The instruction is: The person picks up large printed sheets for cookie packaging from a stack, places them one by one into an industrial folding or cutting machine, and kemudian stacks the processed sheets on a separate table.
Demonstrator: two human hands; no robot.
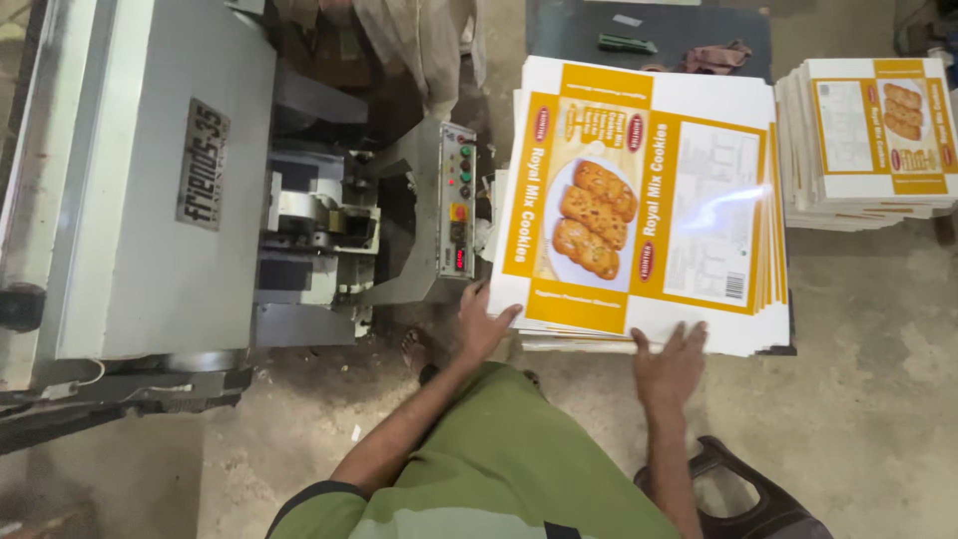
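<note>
Green cloth [499, 469] of the person's garment is filling the bottom of the view, with a dark plastic chair [743, 494] sitting just beside it on the concrete floor [878, 329]. Both arms are reaching forward to a stack of printed carton sheets [639, 200], white and yellow with a picture of biscuits. At the stack's near left corner, the left hand [484, 321] is gripping the edge with its fingers curled over it. Farther right along the near edge, the right hand [669, 364] is lying flat and open, fingers spread, grasping nothing. That stack is resting on a low counter [699, 30]. A grey machine [150, 190] with a button panel [457, 200] is standing just left of it. 1 second stack of similar sheets [868, 140] is lying to the right.
</note>
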